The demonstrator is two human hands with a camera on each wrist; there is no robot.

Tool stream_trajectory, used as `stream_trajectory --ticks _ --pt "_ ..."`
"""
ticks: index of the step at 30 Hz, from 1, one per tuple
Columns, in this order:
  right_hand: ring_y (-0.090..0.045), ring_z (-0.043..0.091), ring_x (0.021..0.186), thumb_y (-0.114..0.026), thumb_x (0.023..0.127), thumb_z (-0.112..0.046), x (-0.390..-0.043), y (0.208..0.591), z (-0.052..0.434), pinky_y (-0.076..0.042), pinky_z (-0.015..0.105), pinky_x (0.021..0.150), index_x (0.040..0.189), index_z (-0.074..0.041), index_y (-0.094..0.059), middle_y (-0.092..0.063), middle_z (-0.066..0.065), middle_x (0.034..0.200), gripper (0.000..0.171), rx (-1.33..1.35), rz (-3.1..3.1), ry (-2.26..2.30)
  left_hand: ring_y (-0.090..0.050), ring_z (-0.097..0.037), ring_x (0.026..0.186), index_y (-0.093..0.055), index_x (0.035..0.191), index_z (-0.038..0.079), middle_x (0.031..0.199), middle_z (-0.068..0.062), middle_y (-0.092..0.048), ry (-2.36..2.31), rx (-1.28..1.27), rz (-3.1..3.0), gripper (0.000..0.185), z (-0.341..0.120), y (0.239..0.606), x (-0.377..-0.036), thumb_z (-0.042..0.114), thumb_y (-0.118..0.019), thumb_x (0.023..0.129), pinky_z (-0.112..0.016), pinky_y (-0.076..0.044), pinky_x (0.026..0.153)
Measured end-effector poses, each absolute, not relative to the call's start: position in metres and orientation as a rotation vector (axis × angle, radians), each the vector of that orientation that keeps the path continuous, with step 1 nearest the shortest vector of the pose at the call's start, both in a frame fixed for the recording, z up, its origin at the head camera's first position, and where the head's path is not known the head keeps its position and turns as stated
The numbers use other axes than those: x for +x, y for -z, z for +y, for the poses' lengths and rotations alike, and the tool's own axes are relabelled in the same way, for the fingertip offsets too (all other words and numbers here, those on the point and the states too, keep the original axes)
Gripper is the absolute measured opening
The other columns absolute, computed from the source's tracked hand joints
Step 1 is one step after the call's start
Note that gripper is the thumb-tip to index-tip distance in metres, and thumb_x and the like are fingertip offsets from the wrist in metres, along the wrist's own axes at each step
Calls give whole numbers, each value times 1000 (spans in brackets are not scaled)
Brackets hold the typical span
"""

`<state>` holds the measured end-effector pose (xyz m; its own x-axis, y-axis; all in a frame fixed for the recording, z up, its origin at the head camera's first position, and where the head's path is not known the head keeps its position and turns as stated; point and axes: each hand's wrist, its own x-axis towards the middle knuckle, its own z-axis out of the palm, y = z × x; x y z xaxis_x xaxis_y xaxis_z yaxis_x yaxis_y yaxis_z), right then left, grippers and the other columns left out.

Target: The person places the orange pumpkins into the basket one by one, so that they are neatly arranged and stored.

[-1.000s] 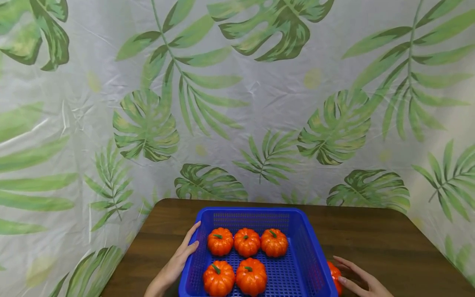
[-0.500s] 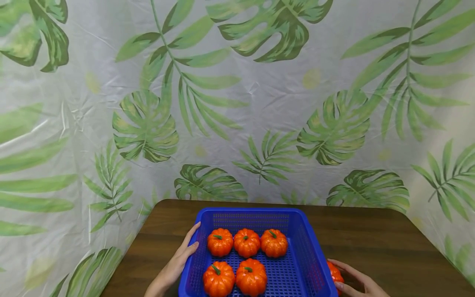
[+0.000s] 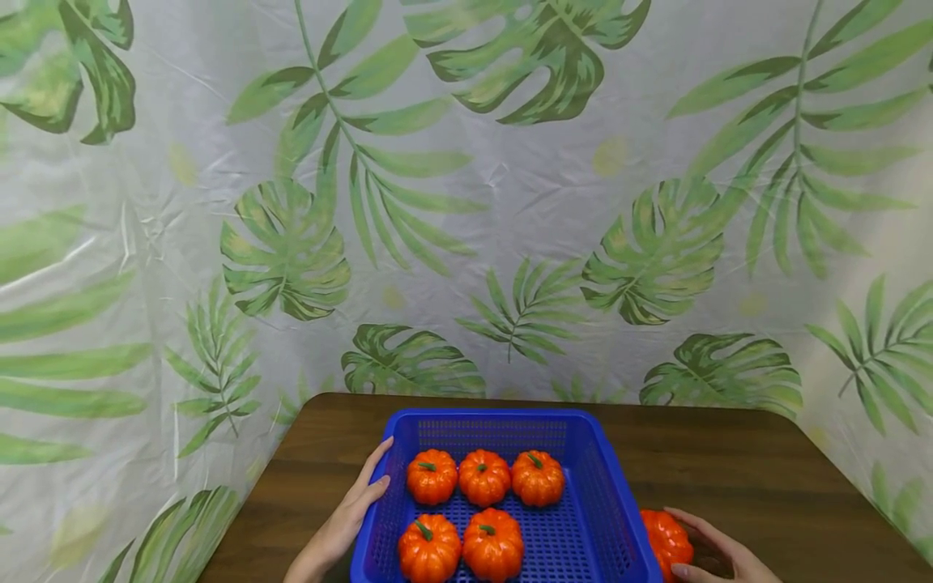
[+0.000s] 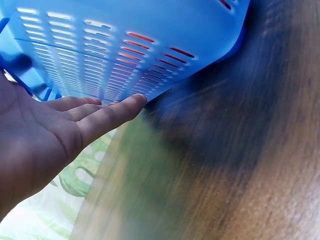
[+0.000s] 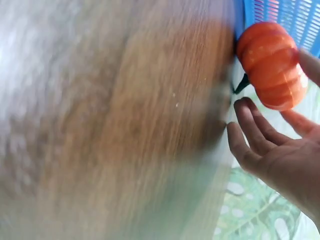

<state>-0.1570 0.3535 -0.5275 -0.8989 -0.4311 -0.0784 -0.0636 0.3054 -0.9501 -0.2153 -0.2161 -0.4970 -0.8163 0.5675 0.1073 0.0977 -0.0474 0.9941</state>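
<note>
A blue plastic basket point(image 3: 625, 494) holds several small orange pumpkins point(image 3: 484, 476) with green stems. My left hand point(image 3: 342, 518) lies against the basket's left side. In the left wrist view, the straight fingers point(image 4: 107, 120) touch the slotted outer wall. Just outside the basket's right wall, my right hand point(image 3: 717, 555) pinches another pumpkin point(image 3: 666, 544) between thumb and index finger. The right wrist view shows this pumpkin point(image 5: 272, 65) tipped on its side, its dark stem pointing toward the tabletop; the other fingers are spread below it.
A dark brown wooden table point(image 3: 743, 470) carries the basket, with bare wood to its right and left. Behind the table hangs a pale cloth point(image 3: 525, 219) printed with green leaves.
My right hand has closed in on the outside pumpkin and taken hold of it. That pumpkin has shifted slightly right, away from the basket wall. The left hand and basket stay put.
</note>
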Motion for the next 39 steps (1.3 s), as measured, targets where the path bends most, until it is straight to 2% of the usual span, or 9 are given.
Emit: stream_trajectory --ticks 3,8,12,17,21,27,29,34,39 --pt "-58 -9 119 -57 102 -2 -157 528 353 -54 21 88 161 3 -17 -56 -36 133 72 -639 2329 1566 -51 -39 135 12 166 20 171 -27 5 -1931 706 1893 62 -216 497 -215 28 -23 116 -36 -54 102" --pt "-57 -4 126 -55 96 10 -158 528 346 -55 25 89 157 12 -17 -51 -30 146 72 -939 2352 1573 -51 -38 136 12 166 19 171 -27 6 -1930 719 1891 62 -216 497 -216 27 -23 116 -37 -53 103" --pt "-62 -1 119 -59 96 11 -155 525 344 -56 24 88 158 6 -24 -59 -26 138 70 -879 2346 1610 -50 -39 136 13 166 19 171 -27 6 -1928 726 1890 62 -216 497 -215 27 -23 116 -37 -53 103" --pt "-63 -3 109 -66 97 -1 -150 523 350 -56 24 82 154 2 -34 -63 -28 124 66 -608 2523 1505 -50 -38 136 13 166 19 171 -26 6 -1924 717 1887 62 -216 496 -215 28 -22 116 -37 -53 103" --pt "-61 -5 103 -72 93 -9 -149 526 361 -52 24 76 150 -9 -45 -63 -28 120 64 -556 2696 1372 -51 -37 136 12 166 19 171 -26 6 -1929 717 1889 62 -216 496 -215 28 -22 116 -37 -53 103" --pt "-59 -4 108 -66 88 -9 -157 535 384 -51 26 75 150 -35 -45 -57 -30 130 72 -760 2614 1384 -50 -40 136 12 166 20 171 -26 5 -1928 716 1889 61 -216 496 -215 28 -22 116 -38 -54 102" --pt "-60 -4 109 -68 86 -8 -159 537 385 -51 25 75 149 -33 -47 -57 -30 132 71 -859 2701 1335 -50 -41 137 12 166 20 171 -26 6 -1929 717 1884 61 -216 496 -215 28 -22 116 -38 -54 102" --pt "-56 -10 118 -77 79 -8 -158 538 380 -49 24 77 142 -14 -53 -58 -29 134 68 -1017 2976 1160 -47 -41 139 13 166 18 171 -26 7 -1929 724 1887 61 -216 495 -216 27 -22 116 -36 -53 104" --pt "-56 -10 118 -78 80 -12 -160 538 382 -49 25 76 141 -16 -55 -59 -28 134 66 -997 2986 1109 -47 -40 139 13 166 19 171 -26 7 -1931 718 1881 61 -216 496 -215 27 -21 116 -36 -53 104"
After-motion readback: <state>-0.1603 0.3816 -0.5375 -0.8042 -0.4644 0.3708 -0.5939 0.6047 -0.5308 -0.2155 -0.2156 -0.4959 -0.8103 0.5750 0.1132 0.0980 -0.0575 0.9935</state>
